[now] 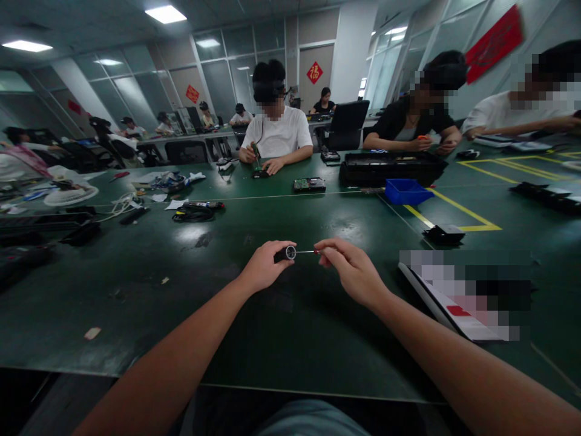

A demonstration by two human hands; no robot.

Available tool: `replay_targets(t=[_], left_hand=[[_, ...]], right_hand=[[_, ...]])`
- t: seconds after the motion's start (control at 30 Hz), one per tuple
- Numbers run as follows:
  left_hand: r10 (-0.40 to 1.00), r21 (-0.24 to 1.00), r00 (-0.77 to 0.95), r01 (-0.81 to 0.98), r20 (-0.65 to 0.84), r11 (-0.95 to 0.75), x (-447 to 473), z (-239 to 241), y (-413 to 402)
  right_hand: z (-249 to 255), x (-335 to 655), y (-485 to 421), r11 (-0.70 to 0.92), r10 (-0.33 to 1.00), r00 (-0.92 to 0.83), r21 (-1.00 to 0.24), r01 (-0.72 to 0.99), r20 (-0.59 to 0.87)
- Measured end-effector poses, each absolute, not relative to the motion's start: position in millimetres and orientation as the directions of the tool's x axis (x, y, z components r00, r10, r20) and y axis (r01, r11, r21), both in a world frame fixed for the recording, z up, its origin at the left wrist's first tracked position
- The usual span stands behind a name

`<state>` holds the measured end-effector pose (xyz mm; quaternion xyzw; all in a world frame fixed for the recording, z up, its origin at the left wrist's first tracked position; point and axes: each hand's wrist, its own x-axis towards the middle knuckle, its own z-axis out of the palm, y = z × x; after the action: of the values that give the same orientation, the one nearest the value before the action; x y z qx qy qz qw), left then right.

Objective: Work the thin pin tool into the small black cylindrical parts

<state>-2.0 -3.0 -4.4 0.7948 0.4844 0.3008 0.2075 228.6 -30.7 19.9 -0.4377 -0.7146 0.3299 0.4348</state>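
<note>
My left hand (264, 265) is closed around a short black cylinder (290, 252) with a silvery ring at its open-looking end. That end faces right and toward me. In my right hand (348, 265) is a thin screwdriver (305, 252), pinched at a reddish part, with most of its handle hidden by the fingers. Its slim metal shaft points left to the cylinder's ringed end; whether the tip is inside or just touching, I cannot tell. Both hands are above the green table (272, 339).
A blue bin (407, 191), a long black housing (393, 168) and a circuit board (309, 184) lie farther back. To the right are a small black part (445, 234) and a partly blurred white panel (431, 297). A cable bundle (197, 211) lies left. Co-workers sit opposite.
</note>
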Motion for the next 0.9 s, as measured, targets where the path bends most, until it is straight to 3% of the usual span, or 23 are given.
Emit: replay_targets(t=[0.2, 0.9], left_hand=[[0.887, 0.620, 0.370, 0.637, 0.276, -0.458, -1, -3, -5], [0.900, 0.628, 0.338, 0.646, 0.274, -0.434, 4, 6, -8]], right_hand=[[22, 228, -33, 0.360, 0.933, -0.163, -0.807, 0.468, 0.321], [20, 227, -34, 0.372, 0.913, -0.024, -0.810, 0.453, 0.406]])
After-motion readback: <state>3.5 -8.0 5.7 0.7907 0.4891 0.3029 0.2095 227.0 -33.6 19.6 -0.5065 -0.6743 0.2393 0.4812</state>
